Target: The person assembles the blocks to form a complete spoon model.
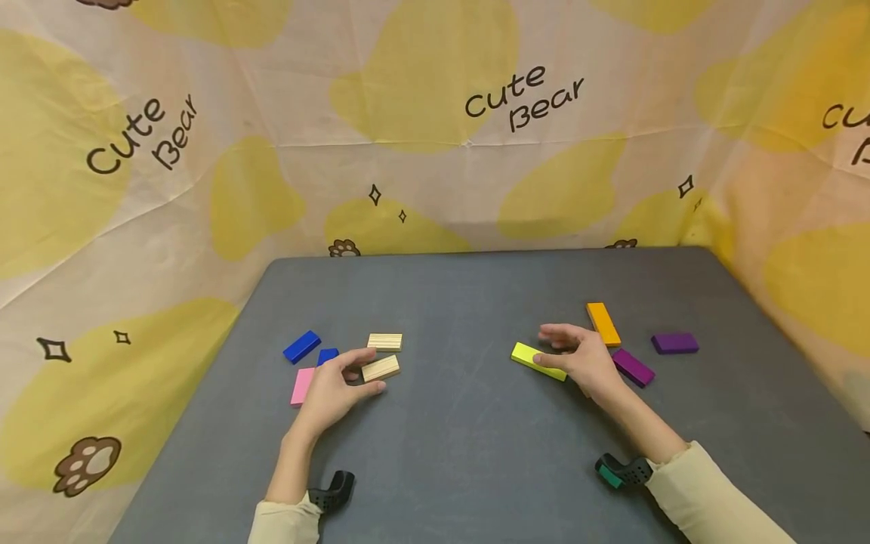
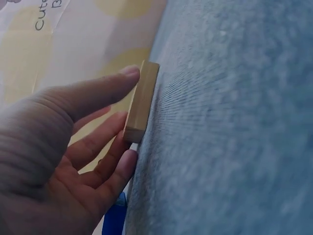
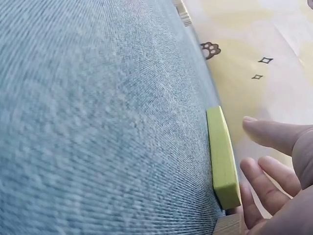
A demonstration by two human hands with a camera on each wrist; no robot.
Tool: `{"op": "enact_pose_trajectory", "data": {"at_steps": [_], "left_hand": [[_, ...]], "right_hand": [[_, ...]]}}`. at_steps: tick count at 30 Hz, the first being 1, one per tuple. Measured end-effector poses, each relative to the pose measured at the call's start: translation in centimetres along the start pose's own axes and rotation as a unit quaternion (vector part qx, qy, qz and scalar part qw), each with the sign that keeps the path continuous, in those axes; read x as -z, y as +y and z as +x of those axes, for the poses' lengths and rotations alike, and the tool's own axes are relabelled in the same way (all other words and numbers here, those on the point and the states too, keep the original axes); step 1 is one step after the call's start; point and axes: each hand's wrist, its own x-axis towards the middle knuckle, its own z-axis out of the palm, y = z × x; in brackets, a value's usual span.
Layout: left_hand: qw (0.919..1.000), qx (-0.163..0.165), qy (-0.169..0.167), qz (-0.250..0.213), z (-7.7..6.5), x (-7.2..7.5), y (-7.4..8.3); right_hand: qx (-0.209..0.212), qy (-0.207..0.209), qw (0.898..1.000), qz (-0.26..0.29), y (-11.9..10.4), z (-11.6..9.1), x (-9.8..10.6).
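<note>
On the left of the grey table, my left hand [image 1: 334, 391] is spread around a plain wooden block [image 1: 381, 368], thumb on the near side and fingers on the far side. In the left wrist view the thumb tip overlaps the end of this wooden block [image 2: 142, 100]; firm contact cannot be made out. Over to the right, my right hand [image 1: 590, 366] hovers at a yellow-green block [image 1: 526, 357] with its fingers loosely extended. The right wrist view shows a gap between the thumb and the yellow-green block [image 3: 222, 156].
A second wooden block [image 1: 385, 342] lies just beyond the left hand. Two blue blocks [image 1: 302, 347] and a pink block [image 1: 302, 387] lie left of it. An orange block [image 1: 603, 325] and two purple blocks [image 1: 675, 344] lie around the right hand. A patterned cloth [image 1: 421, 174] hangs behind the table.
</note>
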Motion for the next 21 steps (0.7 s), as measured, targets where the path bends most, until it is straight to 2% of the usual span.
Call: {"op": "enact_pose_trajectory", "data": {"at_steps": [5,12,21], "left_hand": [[0.9998,0.016,-0.002,0.011,0.09,-0.39,-0.12],[0.9995,0.026,0.014,0.013,0.17,-0.64,-0.31],[0.9991,0.034,0.021,0.010,0.05,-0.59,-0.54]], "right_hand": [[0.003,-0.013,1.000,-0.002,0.14,0.19,-0.18],[0.002,-0.021,0.998,-0.059,0.05,0.31,-0.37],[0.029,0.002,0.992,-0.123,0.19,0.32,-0.88]]}}
